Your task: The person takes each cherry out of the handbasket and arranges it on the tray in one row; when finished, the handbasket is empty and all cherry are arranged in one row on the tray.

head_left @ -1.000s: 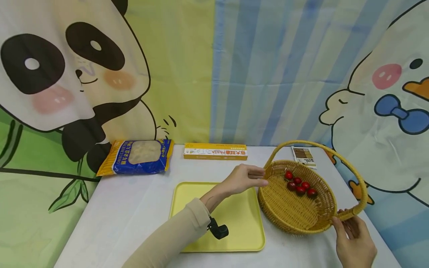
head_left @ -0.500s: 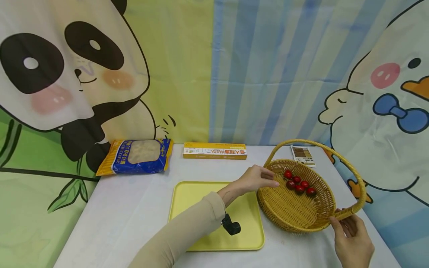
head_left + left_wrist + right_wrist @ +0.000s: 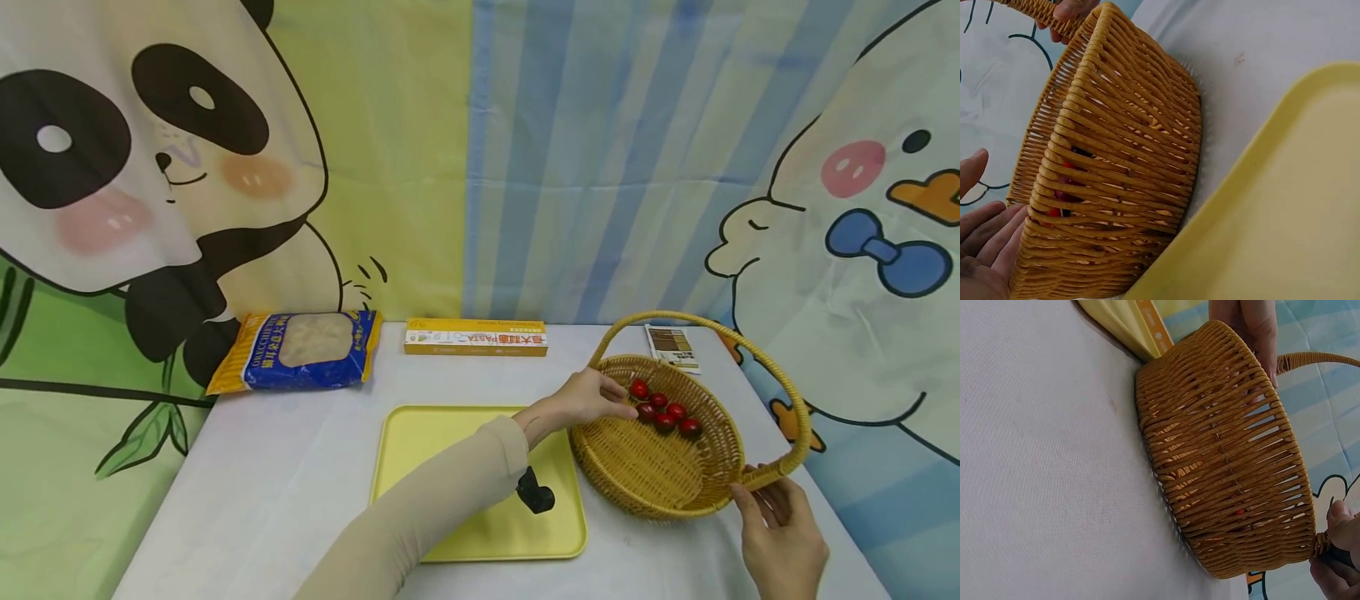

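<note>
A woven wicker basket (image 3: 660,479) with a tall arched handle stands on the table at the right. Inside it, toward the far side, lie several small glossy red fruits (image 3: 663,422). My left hand (image 3: 592,398) reaches over the basket's left rim, its fingertips close beside the fruits and holding nothing; in the left wrist view its fingers (image 3: 1000,240) are extended apart from the thumb. With thumb and fingers, my right hand (image 3: 783,533) pinches the rim at the near foot of the handle, also seen in the right wrist view (image 3: 1341,550).
A yellow tray (image 3: 382,475) lies left of the basket, under my left forearm. Along the back are a blue and yellow pasta bag (image 3: 315,350), a pasta box (image 3: 476,337) and a small printed packet (image 3: 672,348). A cartoon curtain (image 3: 555,167) hangs behind the table.
My left hand has moved right, from the basket's left rim to over its inside, near the red fruits. The right hand keeps its hold on the basket. The head view has shifted slightly.
</note>
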Demonstrator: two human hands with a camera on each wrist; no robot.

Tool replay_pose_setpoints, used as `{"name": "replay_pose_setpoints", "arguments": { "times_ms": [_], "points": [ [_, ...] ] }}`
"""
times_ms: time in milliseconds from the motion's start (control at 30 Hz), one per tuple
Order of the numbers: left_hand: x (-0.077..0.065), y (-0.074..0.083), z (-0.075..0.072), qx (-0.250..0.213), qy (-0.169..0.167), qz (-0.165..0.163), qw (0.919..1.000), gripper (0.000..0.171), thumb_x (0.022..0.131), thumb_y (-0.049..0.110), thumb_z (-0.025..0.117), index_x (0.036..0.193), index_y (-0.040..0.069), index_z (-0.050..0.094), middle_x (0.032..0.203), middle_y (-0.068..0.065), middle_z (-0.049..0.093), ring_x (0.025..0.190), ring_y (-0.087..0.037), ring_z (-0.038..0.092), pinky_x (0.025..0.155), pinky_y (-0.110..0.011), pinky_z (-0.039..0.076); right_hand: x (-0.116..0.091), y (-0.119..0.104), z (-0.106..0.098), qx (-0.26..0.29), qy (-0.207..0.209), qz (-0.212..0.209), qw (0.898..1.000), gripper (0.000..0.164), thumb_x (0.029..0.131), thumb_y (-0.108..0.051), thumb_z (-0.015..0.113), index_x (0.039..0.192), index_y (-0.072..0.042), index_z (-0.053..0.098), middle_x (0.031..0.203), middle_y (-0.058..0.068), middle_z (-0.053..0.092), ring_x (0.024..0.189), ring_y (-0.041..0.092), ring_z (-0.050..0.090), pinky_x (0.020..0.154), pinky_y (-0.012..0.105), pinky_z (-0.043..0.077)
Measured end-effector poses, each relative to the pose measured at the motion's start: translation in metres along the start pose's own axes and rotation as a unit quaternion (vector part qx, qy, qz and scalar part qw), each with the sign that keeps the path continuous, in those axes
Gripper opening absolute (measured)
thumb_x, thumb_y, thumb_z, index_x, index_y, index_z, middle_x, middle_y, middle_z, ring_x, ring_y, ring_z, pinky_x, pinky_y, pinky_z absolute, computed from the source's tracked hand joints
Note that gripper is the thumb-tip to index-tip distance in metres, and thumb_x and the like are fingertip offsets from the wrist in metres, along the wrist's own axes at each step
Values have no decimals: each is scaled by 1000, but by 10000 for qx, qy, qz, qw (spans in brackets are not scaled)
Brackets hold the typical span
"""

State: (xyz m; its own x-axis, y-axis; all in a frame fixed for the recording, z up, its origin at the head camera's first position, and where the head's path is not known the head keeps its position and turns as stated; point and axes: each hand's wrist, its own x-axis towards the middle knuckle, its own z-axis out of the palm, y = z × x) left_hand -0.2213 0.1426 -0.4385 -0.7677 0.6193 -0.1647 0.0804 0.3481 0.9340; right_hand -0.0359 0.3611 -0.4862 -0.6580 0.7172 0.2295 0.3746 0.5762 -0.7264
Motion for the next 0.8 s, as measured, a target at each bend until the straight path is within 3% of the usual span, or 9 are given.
{"name": "replay_pose_setpoints", "arguments": {
  "times_ms": [200,333,533,667,800],
  "points": [
    [11,3,5,-176,73,-102,9998,37,92,30,83,123,11,78,115,1,77,106,-15,70,88,-30,59,1,-1,-3,-20,-41,46,10000,54,104,-18,63,155,-10,46,149,18,59,134,39,60,110,24,47],
    [16,7,10,-345,145,-255,9990,35,91,28,84,120,10,79,122,0,74,111,-18,69,90,-34,59,2,-1,-5,-38,-54,43,10000,54,105,-18,63,155,-10,45,149,19,59,134,39,60,109,25,47],
    [21,14,18,-683,141,-614,9957,35,90,23,85,119,6,77,130,-5,69,113,-30,70,97,-46,59,1,-1,-3,-114,2,-123,9999,53,103,-15,66,153,-9,48,145,19,62,129,40,63,104,16,49],
    [23,19,21,-786,116,-789,9937,38,91,21,84,122,2,75,126,-7,70,112,-35,71,99,-49,58,1,0,-2,-59,-25,-71,10000,53,103,-16,65,153,-10,47,146,18,61,130,39,63,104,20,50],
    [24,23,23,-828,142,-845,9929,38,93,17,82,125,0,73,139,-9,65,115,-37,70,102,-51,56,0,0,0,-2,-23,-54,10000,53,103,-16,65,153,-10,48,147,17,61,132,39,62,103,22,50]
  ]
}}
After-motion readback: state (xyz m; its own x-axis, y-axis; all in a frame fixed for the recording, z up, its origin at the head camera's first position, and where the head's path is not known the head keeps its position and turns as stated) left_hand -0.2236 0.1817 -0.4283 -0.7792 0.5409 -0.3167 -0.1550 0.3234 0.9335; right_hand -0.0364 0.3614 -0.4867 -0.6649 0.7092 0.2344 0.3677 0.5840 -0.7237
